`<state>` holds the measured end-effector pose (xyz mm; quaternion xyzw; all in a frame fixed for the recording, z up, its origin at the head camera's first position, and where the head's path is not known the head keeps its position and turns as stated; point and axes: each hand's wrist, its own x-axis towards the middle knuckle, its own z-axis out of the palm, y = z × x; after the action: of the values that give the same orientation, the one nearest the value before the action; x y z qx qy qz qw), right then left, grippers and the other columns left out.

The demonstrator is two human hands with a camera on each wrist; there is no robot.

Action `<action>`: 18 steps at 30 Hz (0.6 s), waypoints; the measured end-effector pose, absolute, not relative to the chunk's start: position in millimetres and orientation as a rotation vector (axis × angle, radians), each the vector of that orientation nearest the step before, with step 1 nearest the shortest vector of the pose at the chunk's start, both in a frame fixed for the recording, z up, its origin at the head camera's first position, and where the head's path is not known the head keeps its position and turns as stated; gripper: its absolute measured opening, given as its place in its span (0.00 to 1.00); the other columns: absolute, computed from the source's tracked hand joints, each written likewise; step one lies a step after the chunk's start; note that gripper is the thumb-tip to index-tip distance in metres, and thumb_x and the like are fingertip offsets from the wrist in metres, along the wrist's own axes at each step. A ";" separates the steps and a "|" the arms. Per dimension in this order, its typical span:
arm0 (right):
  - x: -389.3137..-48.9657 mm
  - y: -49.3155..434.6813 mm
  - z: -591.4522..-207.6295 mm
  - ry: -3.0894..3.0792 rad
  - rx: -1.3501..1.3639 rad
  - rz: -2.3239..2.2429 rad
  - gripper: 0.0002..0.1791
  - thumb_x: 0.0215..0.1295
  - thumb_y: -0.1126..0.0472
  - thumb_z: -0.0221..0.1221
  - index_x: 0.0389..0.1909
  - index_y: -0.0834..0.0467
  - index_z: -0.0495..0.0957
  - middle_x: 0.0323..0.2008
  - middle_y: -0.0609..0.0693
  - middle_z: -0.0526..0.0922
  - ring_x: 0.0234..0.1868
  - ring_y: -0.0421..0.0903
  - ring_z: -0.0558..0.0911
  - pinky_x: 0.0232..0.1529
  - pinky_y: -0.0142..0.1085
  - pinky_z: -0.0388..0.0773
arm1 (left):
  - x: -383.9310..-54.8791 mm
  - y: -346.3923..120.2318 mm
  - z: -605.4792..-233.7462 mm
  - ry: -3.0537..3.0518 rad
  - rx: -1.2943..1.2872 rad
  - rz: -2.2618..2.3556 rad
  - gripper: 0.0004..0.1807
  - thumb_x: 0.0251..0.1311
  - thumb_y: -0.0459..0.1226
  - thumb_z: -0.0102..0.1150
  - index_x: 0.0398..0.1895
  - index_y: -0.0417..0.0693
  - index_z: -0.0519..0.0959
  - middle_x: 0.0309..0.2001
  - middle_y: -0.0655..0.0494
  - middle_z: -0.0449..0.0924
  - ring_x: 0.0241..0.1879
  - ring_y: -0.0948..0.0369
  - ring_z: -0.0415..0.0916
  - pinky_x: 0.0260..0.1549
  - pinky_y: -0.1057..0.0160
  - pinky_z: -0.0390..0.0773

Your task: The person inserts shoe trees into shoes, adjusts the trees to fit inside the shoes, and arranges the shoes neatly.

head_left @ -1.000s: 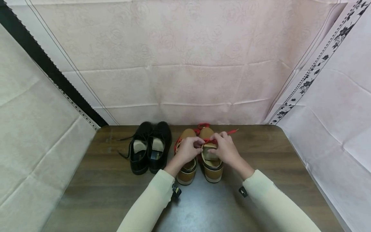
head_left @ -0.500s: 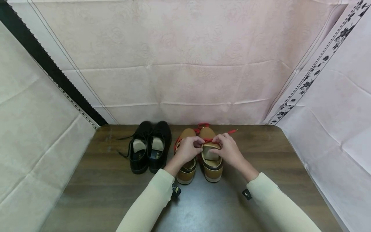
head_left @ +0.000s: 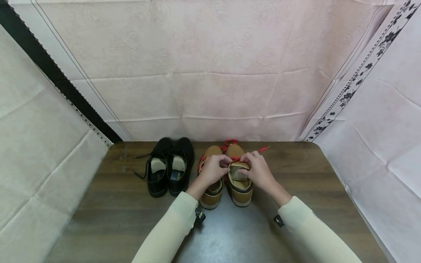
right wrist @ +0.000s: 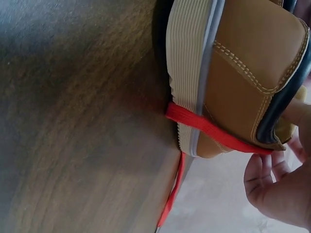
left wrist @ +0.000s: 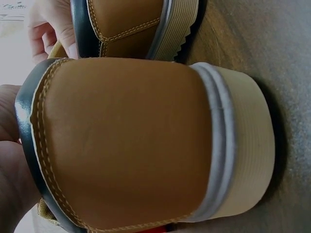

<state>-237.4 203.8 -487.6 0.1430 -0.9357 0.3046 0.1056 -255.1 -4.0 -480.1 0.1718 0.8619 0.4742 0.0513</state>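
Two tan shoes with red laces stand side by side, heels toward me. Both hands meet at the right tan shoe (head_left: 241, 198), over its lacing. My left hand (head_left: 213, 169) reaches across the left tan shoe (head_left: 211, 201) and pinches the red shoelace (head_left: 236, 159) at the left of the tongue. On the other side my right hand (head_left: 258, 171) pinches the lace, its thumb by the shoe's opening. In the right wrist view a strand of red shoelace (right wrist: 214, 129) runs from the sole up to the right fingertips. The left tan shoe's heel (left wrist: 129, 141) fills the left wrist view, hiding the left fingertips.
A pair of black shoes (head_left: 180, 184) stands to the left, a black lace (head_left: 140, 176) trailing beside it. All rest on a brown wooden table (head_left: 128, 204). A pale patterned cloth (head_left: 210, 91) hangs behind the table's far edge. A loose red lace end (head_left: 264, 149) points right.
The right hand's fingertips have shifted slightly on the lace, and its forearm has moved a little. The left hand and the shoes stay in place.
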 end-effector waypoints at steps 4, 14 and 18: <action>-234.5 206.3 -487.7 -2.727 0.433 0.948 0.22 0.53 0.59 0.79 0.46 0.56 0.81 0.44 0.52 0.79 0.45 0.50 0.74 0.46 0.44 0.73 | -254.7 -3.7 -478.9 2.630 0.507 1.431 0.10 0.61 0.29 0.71 0.45 0.48 0.87 0.42 0.54 0.88 0.41 0.59 0.85 0.43 0.59 0.86; -217.8 218.4 -484.3 -2.788 0.333 1.132 0.24 0.62 0.58 0.73 0.55 0.59 0.76 0.53 0.57 0.75 0.55 0.53 0.77 0.56 0.51 0.79 | -239.2 -16.7 -466.3 2.809 0.610 1.390 0.16 0.60 0.30 0.71 0.52 0.46 0.85 0.50 0.49 0.85 0.46 0.54 0.85 0.45 0.58 0.86; -210.3 222.7 -485.1 -2.813 0.242 1.191 0.28 0.65 0.56 0.71 0.60 0.62 0.72 0.56 0.59 0.73 0.57 0.55 0.77 0.58 0.52 0.79 | -232.5 -33.7 -461.5 2.945 0.656 1.354 0.21 0.58 0.30 0.73 0.56 0.47 0.83 0.57 0.49 0.82 0.52 0.52 0.82 0.50 0.53 0.84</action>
<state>-210.3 222.7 -485.1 0.0790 -0.9173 0.3883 0.0388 -232.5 -33.7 -461.5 0.1978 0.8874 0.4081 -0.0827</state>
